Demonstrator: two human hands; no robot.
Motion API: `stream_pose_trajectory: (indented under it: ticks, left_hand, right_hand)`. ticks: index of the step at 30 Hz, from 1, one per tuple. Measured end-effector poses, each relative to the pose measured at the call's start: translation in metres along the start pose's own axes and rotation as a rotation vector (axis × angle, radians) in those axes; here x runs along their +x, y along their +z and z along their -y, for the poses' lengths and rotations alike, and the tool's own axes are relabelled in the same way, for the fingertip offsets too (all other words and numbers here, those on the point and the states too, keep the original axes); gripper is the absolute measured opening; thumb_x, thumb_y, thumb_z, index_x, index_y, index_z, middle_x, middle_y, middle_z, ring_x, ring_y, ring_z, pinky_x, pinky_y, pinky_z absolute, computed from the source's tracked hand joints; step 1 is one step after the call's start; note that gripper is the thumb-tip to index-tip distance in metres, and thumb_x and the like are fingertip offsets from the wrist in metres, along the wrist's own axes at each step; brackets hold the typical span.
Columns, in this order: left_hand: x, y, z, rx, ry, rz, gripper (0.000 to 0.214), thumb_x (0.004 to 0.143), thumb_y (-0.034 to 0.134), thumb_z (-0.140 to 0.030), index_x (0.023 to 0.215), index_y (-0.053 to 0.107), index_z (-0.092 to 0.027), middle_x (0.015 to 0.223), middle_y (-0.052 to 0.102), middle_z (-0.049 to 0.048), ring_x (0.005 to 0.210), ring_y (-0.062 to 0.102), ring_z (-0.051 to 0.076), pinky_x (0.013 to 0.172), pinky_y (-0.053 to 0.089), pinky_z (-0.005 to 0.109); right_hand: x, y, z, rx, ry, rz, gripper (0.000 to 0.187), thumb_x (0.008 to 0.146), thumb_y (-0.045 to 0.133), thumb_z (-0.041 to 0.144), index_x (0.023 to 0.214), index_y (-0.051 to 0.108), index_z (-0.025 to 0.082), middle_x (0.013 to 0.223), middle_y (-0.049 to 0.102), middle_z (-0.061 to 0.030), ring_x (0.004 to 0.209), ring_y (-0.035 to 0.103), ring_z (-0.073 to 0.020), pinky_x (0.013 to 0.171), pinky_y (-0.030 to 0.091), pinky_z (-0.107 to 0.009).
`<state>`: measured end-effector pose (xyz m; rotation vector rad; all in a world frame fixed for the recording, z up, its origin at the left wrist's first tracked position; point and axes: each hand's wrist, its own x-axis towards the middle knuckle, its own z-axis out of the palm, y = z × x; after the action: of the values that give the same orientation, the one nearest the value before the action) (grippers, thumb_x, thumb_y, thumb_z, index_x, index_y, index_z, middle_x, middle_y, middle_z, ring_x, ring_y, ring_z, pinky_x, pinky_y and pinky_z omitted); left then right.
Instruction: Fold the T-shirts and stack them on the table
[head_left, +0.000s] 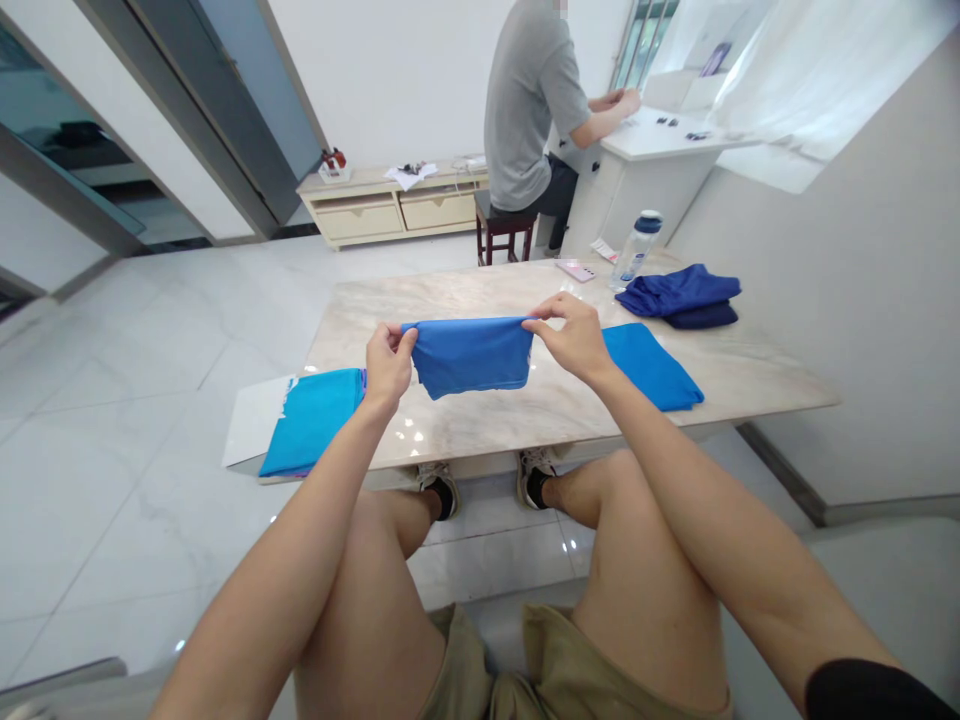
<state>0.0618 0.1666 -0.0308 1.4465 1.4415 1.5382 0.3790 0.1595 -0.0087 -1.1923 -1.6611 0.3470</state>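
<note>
On my screen I have the pale marble worktop (480,295) carrying a folded navy-blue stack (679,293) and a flat blue cloth (649,365), with a turquoise cloth (311,422) at its near left corner. A bright-blue cloth (471,358) hangs in the air just above the worktop, long axis running left to right, its ends pointing at the two hands, its lower edge sagging. The left hand (390,365) and right hand (574,340) sit equally near, one at each end, and the fingers (551,312) of both pinch its top edge.
</note>
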Motion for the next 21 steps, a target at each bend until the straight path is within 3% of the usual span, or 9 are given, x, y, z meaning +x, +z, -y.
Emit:
stream_pose_trajectory:
  ticks: [3, 6, 9, 12, 15, 17, 21]
  left_hand:
    - [0.000, 0.001, 0.001, 0.033, 0.012, -0.002, 0.015, 0.097, 0.071, -0.029, 0.095, 0.058, -0.023, 0.087, 0.068, 0.0013, 0.085, 0.068, 0.020, 0.080, 0.053, 0.030]
    - [-0.001, 0.004, 0.005, 0.102, 0.019, -0.026, 0.017, 0.099, 0.069, -0.028, 0.095, 0.053, -0.025, 0.086, 0.065, -0.0002, 0.084, 0.066, 0.020, 0.080, 0.051, 0.030]
    - [-0.001, 0.007, 0.017, 0.178, 0.005, -0.040, 0.016, 0.102, 0.066, -0.031, 0.097, 0.051, -0.026, 0.088, 0.063, -0.0009, 0.086, 0.065, 0.020, 0.082, 0.049, 0.031]
    - [-0.003, 0.013, 0.036, 0.234, -0.062, 0.009, 0.015, 0.102, 0.064, -0.033, 0.100, 0.051, -0.027, 0.089, 0.064, -0.0001, 0.089, 0.066, 0.021, 0.084, 0.049, 0.031]
    - [-0.006, 0.018, 0.054, 0.394, -0.193, 0.130, 0.011, 0.103, 0.061, -0.032, 0.105, 0.053, -0.025, 0.095, 0.069, 0.0039, 0.093, 0.069, 0.024, 0.084, 0.051, 0.032]
    - [-0.010, 0.019, 0.063, 0.585, -0.280, 0.220, 0.014, 0.101, 0.061, -0.028, 0.114, 0.055, -0.023, 0.102, 0.073, 0.0087, 0.100, 0.072, 0.026, 0.087, 0.053, 0.034]
    - [-0.017, 0.016, 0.072, 0.886, -0.280, 0.374, 0.034, 0.094, 0.066, -0.025, 0.128, 0.061, -0.021, 0.123, 0.078, 0.0199, 0.118, 0.074, 0.035, 0.095, 0.053, 0.041]
  right_hand:
    - [-0.003, 0.006, -0.004, 0.111, 0.107, 0.024, 0.021, 0.091, 0.082, 0.040, 0.091, 0.075, 0.020, 0.100, 0.082, -0.0093, 0.098, 0.077, -0.0261, 0.099, 0.063, -0.045]
    - [-0.006, 0.011, -0.005, 0.197, 0.259, 0.094, 0.029, 0.090, 0.085, 0.045, 0.091, 0.070, 0.020, 0.083, 0.079, -0.0061, 0.081, 0.077, -0.0237, 0.082, 0.067, -0.040]
    - [-0.008, 0.011, -0.005, 0.278, 0.387, 0.168, 0.034, 0.090, 0.088, 0.046, 0.093, 0.066, 0.020, 0.074, 0.076, -0.0027, 0.070, 0.075, -0.0203, 0.064, 0.067, -0.033]
    - [-0.012, 0.012, -0.008, 0.293, 0.510, 0.255, 0.035, 0.090, 0.092, 0.041, 0.093, 0.064, 0.019, 0.071, 0.075, -0.0023, 0.065, 0.074, -0.0187, 0.058, 0.066, -0.029]
    - [-0.017, 0.017, -0.016, 0.197, 0.652, 0.364, 0.027, 0.095, 0.088, 0.032, 0.095, 0.065, 0.017, 0.073, 0.077, -0.0049, 0.065, 0.076, -0.0186, 0.061, 0.068, -0.029]
    - [-0.020, 0.022, -0.021, 0.016, 0.703, 0.462, 0.018, 0.098, 0.083, 0.025, 0.100, 0.068, 0.015, 0.081, 0.081, -0.0078, 0.071, 0.079, -0.0184, 0.067, 0.068, -0.028]
    - [-0.023, 0.027, -0.030, -0.334, 0.682, 0.651, 0.008, 0.094, 0.081, 0.014, 0.098, 0.075, 0.011, 0.086, 0.083, -0.0129, 0.086, 0.083, -0.0232, 0.084, 0.066, -0.030]
